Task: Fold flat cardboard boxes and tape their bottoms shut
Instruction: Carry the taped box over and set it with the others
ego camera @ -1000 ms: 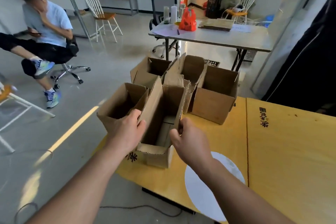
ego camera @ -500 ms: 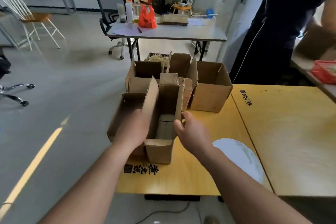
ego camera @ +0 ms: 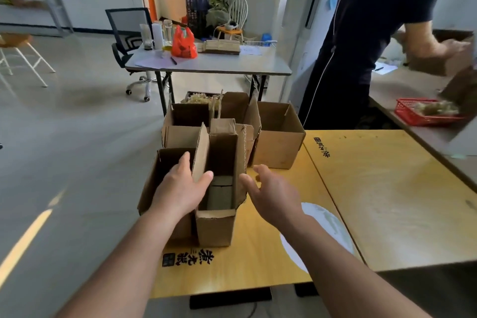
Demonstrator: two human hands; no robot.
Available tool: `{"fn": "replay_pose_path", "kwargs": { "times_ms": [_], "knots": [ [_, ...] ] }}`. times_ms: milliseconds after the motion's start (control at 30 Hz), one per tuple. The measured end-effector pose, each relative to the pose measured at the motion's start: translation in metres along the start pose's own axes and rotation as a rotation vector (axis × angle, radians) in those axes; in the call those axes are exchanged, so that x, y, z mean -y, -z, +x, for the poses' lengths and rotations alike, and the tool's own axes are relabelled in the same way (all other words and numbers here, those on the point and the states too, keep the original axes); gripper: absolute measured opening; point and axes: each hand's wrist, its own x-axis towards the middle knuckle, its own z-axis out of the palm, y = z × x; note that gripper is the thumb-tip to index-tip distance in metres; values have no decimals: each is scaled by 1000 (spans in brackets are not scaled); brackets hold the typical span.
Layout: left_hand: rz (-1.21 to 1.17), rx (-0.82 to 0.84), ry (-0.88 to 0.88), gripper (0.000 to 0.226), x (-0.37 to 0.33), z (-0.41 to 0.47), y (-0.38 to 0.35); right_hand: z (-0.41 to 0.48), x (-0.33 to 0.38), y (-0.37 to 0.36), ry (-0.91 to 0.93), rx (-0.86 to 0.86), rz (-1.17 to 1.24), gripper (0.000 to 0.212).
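Observation:
A narrow open-topped cardboard box stands upright on the yellow table, its flaps pointing up. My left hand holds the box's tall left flap, thumb on the inner side and fingers on the outer side. My right hand hovers just right of the box's right flap with fingers spread, holding nothing. A second open box sits against the narrow box's left side, partly behind my left hand. No tape is in view.
Several more open boxes crowd the table's far edge. A person in dark clothes handles cardboard at a right-hand counter beside a red basket. A grey table and an office chair stand beyond.
My right hand has let go of the box's right flap and opened. The view swung right, bringing the standing person and the red basket into sight.

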Motion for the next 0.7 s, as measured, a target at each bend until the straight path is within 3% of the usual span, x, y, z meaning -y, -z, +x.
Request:
{"fn": "replay_pose_path", "kwargs": {
  "times_ms": [133, 267, 400, 700],
  "knots": [
    [17, -235, -220, 61, -42, -16, 1, -14, -27, 31, 55, -138, -119, 48],
    [92, -268, -434, 54, -96, -42, -35, -37, -76, 67, 47, -203, -162, 39],
    [110, -161, -504, 54, -146, -71, -98, -75, -144, 103, -56, -215, -176, 38],
    [361, 248, -668, 69, -271, -130, -266, -188, -320, 175, -337, -121, -213, 53]
  ]
}}
